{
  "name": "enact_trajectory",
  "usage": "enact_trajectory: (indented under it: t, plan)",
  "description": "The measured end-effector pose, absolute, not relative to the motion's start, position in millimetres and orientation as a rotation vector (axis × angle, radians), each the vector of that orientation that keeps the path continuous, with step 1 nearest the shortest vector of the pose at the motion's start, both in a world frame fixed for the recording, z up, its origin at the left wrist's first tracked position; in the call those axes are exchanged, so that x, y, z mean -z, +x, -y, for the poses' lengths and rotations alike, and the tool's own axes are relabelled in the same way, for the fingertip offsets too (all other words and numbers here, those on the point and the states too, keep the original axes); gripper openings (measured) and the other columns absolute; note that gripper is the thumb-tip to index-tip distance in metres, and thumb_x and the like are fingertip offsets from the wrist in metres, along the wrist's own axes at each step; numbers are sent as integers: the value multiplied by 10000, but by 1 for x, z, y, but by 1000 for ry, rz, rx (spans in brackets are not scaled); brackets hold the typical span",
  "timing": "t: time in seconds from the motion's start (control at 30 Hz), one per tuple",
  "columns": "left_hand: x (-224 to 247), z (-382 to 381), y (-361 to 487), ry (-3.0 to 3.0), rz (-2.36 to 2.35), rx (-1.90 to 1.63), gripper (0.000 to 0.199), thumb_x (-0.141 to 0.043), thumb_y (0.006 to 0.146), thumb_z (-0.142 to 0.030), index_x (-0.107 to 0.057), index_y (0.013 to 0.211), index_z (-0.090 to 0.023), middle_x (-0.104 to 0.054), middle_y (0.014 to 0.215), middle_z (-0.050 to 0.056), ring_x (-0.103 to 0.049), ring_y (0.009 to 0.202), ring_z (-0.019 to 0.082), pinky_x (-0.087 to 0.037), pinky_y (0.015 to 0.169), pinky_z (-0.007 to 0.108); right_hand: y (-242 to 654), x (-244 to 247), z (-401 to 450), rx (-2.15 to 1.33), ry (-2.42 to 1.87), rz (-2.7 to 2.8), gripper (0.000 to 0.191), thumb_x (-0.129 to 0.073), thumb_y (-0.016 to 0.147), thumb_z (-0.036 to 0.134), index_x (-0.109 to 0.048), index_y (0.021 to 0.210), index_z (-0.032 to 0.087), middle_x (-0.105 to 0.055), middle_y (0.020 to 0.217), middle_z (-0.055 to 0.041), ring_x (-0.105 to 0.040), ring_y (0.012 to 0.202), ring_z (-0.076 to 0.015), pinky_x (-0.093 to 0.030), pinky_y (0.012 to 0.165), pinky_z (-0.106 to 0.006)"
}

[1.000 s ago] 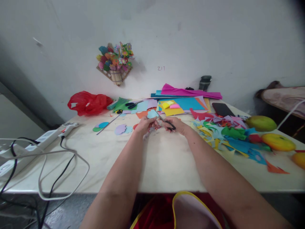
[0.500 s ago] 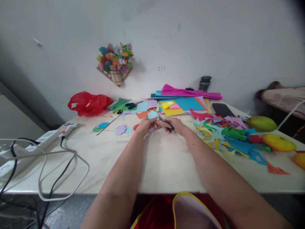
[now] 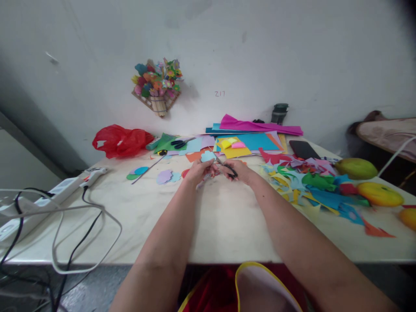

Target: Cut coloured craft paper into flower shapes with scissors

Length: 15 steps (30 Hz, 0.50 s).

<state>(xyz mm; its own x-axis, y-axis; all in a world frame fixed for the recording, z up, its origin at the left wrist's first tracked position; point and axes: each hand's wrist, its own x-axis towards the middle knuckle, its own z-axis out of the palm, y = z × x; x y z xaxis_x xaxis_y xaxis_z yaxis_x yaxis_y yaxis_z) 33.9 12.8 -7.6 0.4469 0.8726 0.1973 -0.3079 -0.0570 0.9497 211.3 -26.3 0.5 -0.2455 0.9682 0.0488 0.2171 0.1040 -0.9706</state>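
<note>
Near the middle of the white table, my left hand [image 3: 199, 171] pinches a light blue scalloped paper piece [image 3: 208, 156] between thumb and fingers. Close beside it, my right hand [image 3: 238, 170] is closed round the black handles of a pair of scissors [image 3: 231, 171]. The scissor blades point up and left, at the right edge of the blue paper. Left of my left hand lie a lilac scalloped paper [image 3: 164, 176] and a light blue one [image 3: 175, 177]. Part of a red paper piece [image 3: 185, 173] shows beside my left fingers.
Coloured sheets [image 3: 256, 141] and a second pair of scissors [image 3: 178, 143] lie at the back. Paper scraps [image 3: 320, 182], a phone [image 3: 303, 150] and mangoes [image 3: 380, 193] are on the right. A red bag [image 3: 120, 141], power strips [image 3: 58, 193] and cables are on the left.
</note>
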Motion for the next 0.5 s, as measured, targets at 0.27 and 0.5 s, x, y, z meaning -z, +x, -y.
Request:
enact_trajectory:
  t: [0.27,0.5]
  plan:
    - [6,-11,34,1254,-576,-1055,250,-743,690,-313,-599,662,-110,-659,600,67,-556,450,107,-441,475,232,210,-7,32,-1216,-1191,1566,236,-708,696,355,-549,688,180,-520,475,41,-445,376,-77,-296,349,-201]
    - [0,-7,34,1217,-602,-1052,247,-742,710,-306,-592,681,-111,-654,592,64,-560,441,112,-444,465,230,211,-5,30,-1183,-1187,1581,263,-728,697,379,-563,712,176,-526,491,39,-451,394,-78,-318,366,-196]
